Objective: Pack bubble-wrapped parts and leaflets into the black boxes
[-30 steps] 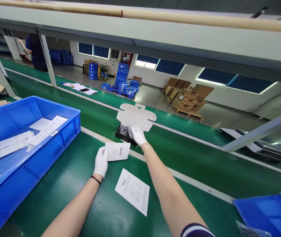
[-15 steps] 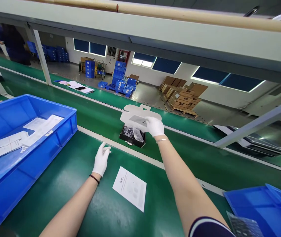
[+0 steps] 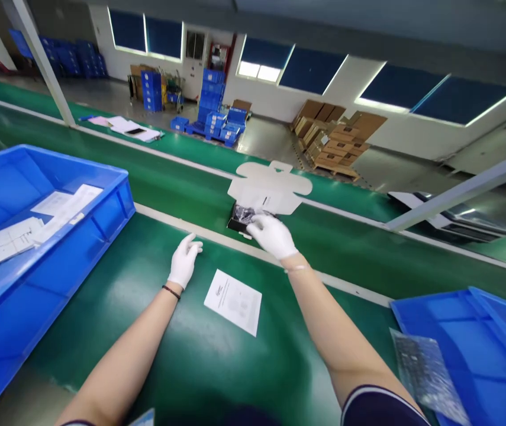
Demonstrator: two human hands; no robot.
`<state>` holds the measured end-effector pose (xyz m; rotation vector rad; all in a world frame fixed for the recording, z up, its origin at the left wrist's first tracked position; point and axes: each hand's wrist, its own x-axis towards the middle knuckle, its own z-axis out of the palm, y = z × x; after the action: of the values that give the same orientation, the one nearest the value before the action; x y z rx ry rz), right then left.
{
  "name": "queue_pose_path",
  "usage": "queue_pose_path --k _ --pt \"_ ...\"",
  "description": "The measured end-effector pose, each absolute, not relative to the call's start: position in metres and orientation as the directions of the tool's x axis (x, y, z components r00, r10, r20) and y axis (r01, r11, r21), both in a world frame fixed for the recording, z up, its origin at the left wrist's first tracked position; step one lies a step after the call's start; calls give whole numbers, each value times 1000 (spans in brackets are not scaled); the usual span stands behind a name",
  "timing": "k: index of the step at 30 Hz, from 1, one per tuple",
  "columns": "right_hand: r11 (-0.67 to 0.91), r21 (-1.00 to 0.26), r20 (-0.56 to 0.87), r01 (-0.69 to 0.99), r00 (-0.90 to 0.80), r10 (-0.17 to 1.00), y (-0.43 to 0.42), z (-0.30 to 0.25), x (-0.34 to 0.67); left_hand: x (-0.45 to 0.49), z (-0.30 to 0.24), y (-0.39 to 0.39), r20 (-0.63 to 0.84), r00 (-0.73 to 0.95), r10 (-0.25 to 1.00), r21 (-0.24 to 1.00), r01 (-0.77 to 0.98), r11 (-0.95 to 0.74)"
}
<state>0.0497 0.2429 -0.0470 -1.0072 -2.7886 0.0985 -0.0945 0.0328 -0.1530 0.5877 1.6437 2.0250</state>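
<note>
Small printed card (image 3: 257, 201) already lying flat on the inner side of the open white carton lid (image 3: 290, 186), and left hand (image 3: 184, 261) empty, with fingers open and a little curled, just above the green conveyor belt (image 3: 190, 355). Right hand (image 3: 272, 236) at the black box (image 3: 236, 223), near the middle of the frame, with fingers bent and touching the clear plastic bag (image 3: 247, 214) inside; whether they really grip it, impossible to tell. Lid unfolded toward the upper right, its long axis lying across the frame, roughly along the belt and rising slightly to the right. Long axis of the box mostly hidden behind hand and lid, so not sure. Printed sheet (image 3: 232, 302) flat on the belt, just below and between both hands.
</note>
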Motion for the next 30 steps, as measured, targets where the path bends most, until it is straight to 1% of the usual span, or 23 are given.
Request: queue_pose_path --k 1,2,3,5,6,8,10,12,13,15,16,18,20,21,22,23,24,25,26,27,28,29,30 --pt "820 -148 24 553 -827 562 217 -56 65 -94 -153 33 40 -797 602 982 -79 -169" --pt "856 -147 -80 496 -868 490 192 -65 80 -94 -153 33 44 -791 611 985 -67 -157" --pt "872 -126 -173 473 -876 451 170 -74 95 -93 -152 33 48 -782 621 988 -53 -143" --pt "845 -91 -280 526 -828 485 138 -89 117 -91 -152 32 59 -760 647 993 -23 -117" --pt "805 -110 -305 583 -791 531 130 -96 125 -90 -152 32 64 -749 659 994 -9 -107" --pt "685 -227 -337 692 -716 611 127 -106 135 -87 -151 32 73 -733 677 996 15 -91" --pt "579 -368 -337 728 -685 647 134 -112 140 -85 -149 30 80 -719 691 996 31 -83" --pt "495 -504 -298 707 -681 669 141 -115 142 -85 -148 28 86 -698 711 995 31 -91" --pt "441 -587 -279 679 -680 678 144 -115 143 -85 -147 27 87 -680 728 995 21 -99" --pt "274 -756 -264 595 -660 703 144 -113 145 -84 -144 24 80 -628 774 992 -25 -122" --pt "190 -819 -263 542 -648 715 142 -112 146 -82 -142 23 72 -591 803 990 -54 -129" --pt "104 -889 -228 447 -627 745 133 -111 148 -72 -135 20 60 -512 857 989 -86 -120" --pt "147 -906 -170 398 -659 733 121 -110 151 -57 -127 19 52 -444 895 996 -48 -81" --pt "196 -899 -153 391 -701 697 116 -110 151 -50 -123 18 54 -436 898 998 -10 -64" --pt "256 -883 -153 393 -757 635 114 -110 151 -44 -119 17 35 -391 920 999 30 -26" --pt "306 -864 -164 400 -798 580 114 -110 151 -39 -116 16 31 -361 932 999 38 -18" --pt "352 -837 -175 419 -815 553 118 -108 154 -37 -114 15 35 -321 947 999 51 -19" --pt "400 -793 -171 460 -797 579 124 -104 160 -36 -113 14 50 -278 959 997 68 -32" --pt "441 -721 -146 535 -739 658 132 -97 171 -37 -113 12 58 -251 966 996 77 -40" --pt "455 -615 -96 644 -634 768 141 -89 188 -40 -115 11 54 -241 969 995 94 -32" --pt "423 -480 -18 769 -490 871 150 -79 210 -44 -117 10 36 -256 966 994 113 -7" --pt "324 -327 76 888 -318 945 158 -69 237 -48 -121 10 3 -294 956 990 133 38" --pt "174 -205 142 963 -147 979 165 -58 267 -53 -125 11 -31 -349 937 985 149 88"
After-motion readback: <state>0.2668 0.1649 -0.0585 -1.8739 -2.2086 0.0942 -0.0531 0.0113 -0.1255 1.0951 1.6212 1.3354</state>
